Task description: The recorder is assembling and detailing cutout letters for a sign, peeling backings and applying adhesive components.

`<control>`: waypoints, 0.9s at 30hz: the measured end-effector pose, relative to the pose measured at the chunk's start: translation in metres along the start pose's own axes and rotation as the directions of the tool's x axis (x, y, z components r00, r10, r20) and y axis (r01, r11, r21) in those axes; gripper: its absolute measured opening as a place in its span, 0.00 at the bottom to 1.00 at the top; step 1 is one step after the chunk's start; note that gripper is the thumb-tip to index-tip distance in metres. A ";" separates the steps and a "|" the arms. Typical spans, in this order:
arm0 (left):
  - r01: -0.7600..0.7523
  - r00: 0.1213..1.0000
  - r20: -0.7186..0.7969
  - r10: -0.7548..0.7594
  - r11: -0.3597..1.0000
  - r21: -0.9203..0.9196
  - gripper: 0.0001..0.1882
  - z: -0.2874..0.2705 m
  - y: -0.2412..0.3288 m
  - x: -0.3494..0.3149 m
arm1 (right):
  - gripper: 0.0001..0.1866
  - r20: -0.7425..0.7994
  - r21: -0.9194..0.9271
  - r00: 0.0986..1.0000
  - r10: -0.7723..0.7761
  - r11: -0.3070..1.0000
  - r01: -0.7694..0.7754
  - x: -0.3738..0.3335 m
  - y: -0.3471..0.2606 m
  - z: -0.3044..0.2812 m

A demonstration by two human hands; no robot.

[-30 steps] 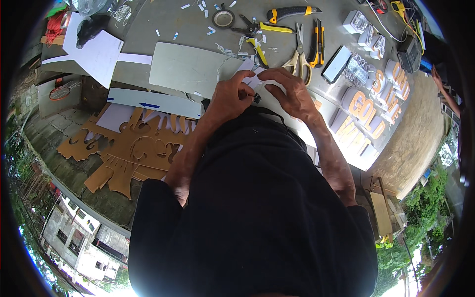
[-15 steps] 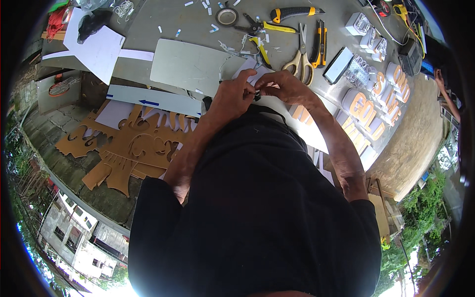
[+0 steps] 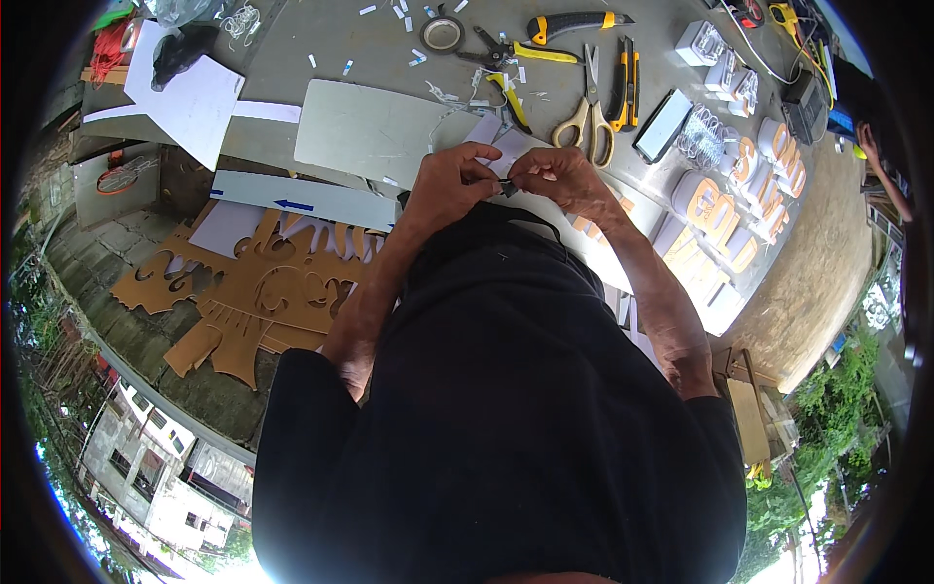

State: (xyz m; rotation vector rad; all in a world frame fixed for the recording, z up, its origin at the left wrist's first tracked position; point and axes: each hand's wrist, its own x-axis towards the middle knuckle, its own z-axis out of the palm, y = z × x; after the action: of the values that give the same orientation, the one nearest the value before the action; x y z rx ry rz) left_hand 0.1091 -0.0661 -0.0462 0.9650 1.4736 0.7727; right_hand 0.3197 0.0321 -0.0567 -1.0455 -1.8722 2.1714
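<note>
Small dark piece (image 3: 508, 187) sits between my two hands, above the near edge of the grey worktable (image 3: 370, 58), over a white sheet (image 3: 506, 146). My judgement: light, thin, easily dropped; best taken at its ends with fingertips only. Left hand (image 3: 449, 180): thumb and forefinger pressed together on its left end. Right hand (image 3: 559, 175): fingertips pinched on the right end. Scissors (image 3: 589, 117) lie just beyond, untouched.

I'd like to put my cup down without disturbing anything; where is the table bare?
Bare patch: grey table between the white paper, grey sheet and tape roll. Crowded: around the scissors, knives, and letters on the right; both hands work there.
</note>
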 end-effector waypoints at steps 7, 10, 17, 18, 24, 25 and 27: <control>0.083 0.993 0.090 -0.071 0.987 -0.141 0.23 -0.002 -0.002 0.000 | 0.07 -0.014 0.111 0.999 0.047 0.993 -0.045 -0.005 0.005 0.001; 0.115 0.990 0.102 -0.097 0.976 -0.184 0.23 -0.002 0.002 0.000 | 0.07 -0.016 0.133 0.997 0.075 0.988 -0.072 -0.006 0.006 -0.001; 0.122 0.992 0.063 -0.110 0.968 -0.219 0.24 0.002 0.000 0.000 | 0.07 -0.036 0.202 0.998 0.046 0.979 -0.038 -0.006 0.009 0.001; 0.121 0.992 0.064 -0.110 0.969 -0.217 0.24 0.004 0.000 0.000 | 0.07 -0.038 0.202 0.998 0.045 0.979 -0.037 -0.007 0.010 0.001; -0.115 0.979 -0.161 0.126 0.991 0.070 0.25 0.018 0.008 -0.008 | 0.10 0.005 0.164 1.000 0.014 0.986 -0.015 -0.006 0.011 -0.004; -0.193 0.961 -0.169 0.220 0.968 0.162 0.26 0.019 0.007 -0.008 | 0.12 0.049 0.198 0.999 0.023 0.980 -0.032 -0.006 0.008 -0.006; -0.267 0.935 -0.165 0.314 0.930 0.253 0.27 0.020 0.007 -0.009 | 0.15 0.091 0.233 0.995 0.030 0.971 -0.051 -0.004 0.008 -0.009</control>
State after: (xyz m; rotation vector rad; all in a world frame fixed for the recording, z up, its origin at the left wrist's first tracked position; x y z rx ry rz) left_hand 0.1298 -0.0725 -0.0384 1.3348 1.6412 0.9542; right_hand 0.3303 0.0355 -0.0618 -0.9652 -1.5861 2.4246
